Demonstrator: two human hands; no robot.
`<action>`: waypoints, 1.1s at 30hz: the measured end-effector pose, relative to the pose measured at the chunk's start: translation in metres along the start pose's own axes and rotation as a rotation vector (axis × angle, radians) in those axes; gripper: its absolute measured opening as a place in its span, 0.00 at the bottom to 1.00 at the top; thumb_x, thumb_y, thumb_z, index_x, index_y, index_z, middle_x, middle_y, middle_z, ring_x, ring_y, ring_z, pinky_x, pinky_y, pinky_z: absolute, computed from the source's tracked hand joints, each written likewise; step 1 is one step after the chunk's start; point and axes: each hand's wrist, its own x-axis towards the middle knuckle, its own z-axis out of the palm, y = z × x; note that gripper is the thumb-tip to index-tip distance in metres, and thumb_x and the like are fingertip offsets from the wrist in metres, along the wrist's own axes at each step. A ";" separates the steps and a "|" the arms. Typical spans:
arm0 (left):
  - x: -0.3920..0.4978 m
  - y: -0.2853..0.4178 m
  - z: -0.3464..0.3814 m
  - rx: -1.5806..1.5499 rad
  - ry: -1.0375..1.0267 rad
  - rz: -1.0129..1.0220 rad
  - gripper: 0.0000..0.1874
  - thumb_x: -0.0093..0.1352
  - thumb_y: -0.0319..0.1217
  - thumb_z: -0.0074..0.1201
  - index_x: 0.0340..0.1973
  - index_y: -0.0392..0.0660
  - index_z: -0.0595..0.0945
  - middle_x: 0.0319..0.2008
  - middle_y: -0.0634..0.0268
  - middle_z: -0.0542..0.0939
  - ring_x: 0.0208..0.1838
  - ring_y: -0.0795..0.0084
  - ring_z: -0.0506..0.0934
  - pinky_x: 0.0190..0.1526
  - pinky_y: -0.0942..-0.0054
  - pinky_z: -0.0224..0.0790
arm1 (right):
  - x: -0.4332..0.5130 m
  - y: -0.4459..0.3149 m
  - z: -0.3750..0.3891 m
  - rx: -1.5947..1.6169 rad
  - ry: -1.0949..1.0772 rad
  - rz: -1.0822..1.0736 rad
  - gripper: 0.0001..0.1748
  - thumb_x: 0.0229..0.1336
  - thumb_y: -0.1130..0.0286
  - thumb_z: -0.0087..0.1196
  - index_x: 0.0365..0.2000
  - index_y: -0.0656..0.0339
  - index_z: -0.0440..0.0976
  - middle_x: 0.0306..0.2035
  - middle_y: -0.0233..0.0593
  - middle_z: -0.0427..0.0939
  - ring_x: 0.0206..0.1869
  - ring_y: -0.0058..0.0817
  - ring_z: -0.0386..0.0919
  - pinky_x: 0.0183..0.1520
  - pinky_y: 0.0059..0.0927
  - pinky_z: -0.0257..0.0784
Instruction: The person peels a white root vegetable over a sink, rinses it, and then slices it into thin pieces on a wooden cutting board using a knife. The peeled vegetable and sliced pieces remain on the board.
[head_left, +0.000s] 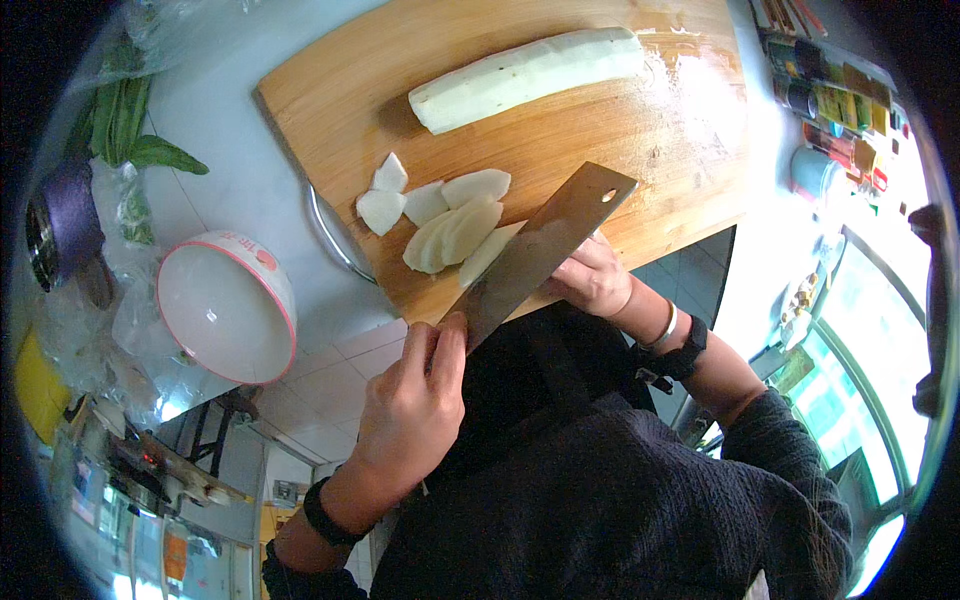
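Note:
My left hand (416, 405) grips the handle of a cleaver (536, 240), whose broad blade slants up to the right over the near edge of a wooden cutting board (337, 82). Behind the blade is my right hand (596, 277), fingers bent; their tips and whatever they hold are hidden. One pale slice (487, 251) lies against the blade's left side. Left of it, several overlapping oval slices (454, 232) and smaller cut pieces (382, 206) rest on the board. Farther back lies a long peeled white root vegetable (525, 79), one end cut flat.
A white bowl with a pink rim (225, 307) stands left of the board's metal handle (337, 236). Green leafy vegetables (124, 112), clear plastic bags (135, 300) and a purple container (67, 217) are at far left. Bottles and jars (832, 105) line the right side, near a window (862, 397).

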 end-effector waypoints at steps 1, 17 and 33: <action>0.000 0.000 -0.001 0.003 -0.006 0.000 0.13 0.66 0.22 0.49 0.47 0.36 0.72 0.32 0.56 0.71 0.25 0.61 0.80 0.26 0.68 0.75 | 0.000 0.000 0.001 0.008 -0.009 0.006 0.16 0.45 0.74 0.54 0.38 0.62 0.79 0.43 0.39 0.76 0.48 0.39 0.72 0.54 0.39 0.68; 0.024 -0.019 0.018 -0.051 0.046 0.012 0.19 0.66 0.26 0.51 0.53 0.36 0.73 0.41 0.53 0.72 0.33 0.54 0.80 0.30 0.61 0.77 | 0.007 0.001 0.003 -0.024 0.052 0.002 0.19 0.44 0.73 0.60 0.42 0.58 0.80 0.45 0.36 0.77 0.52 0.35 0.72 0.55 0.40 0.69; -0.011 -0.001 0.004 0.086 0.182 0.099 0.20 0.66 0.22 0.52 0.54 0.38 0.73 0.39 0.57 0.79 0.33 0.62 0.83 0.32 0.71 0.78 | -0.010 0.006 -0.001 -0.056 -0.011 0.049 0.20 0.48 0.74 0.55 0.46 0.54 0.78 0.50 0.37 0.74 0.51 0.41 0.70 0.57 0.45 0.64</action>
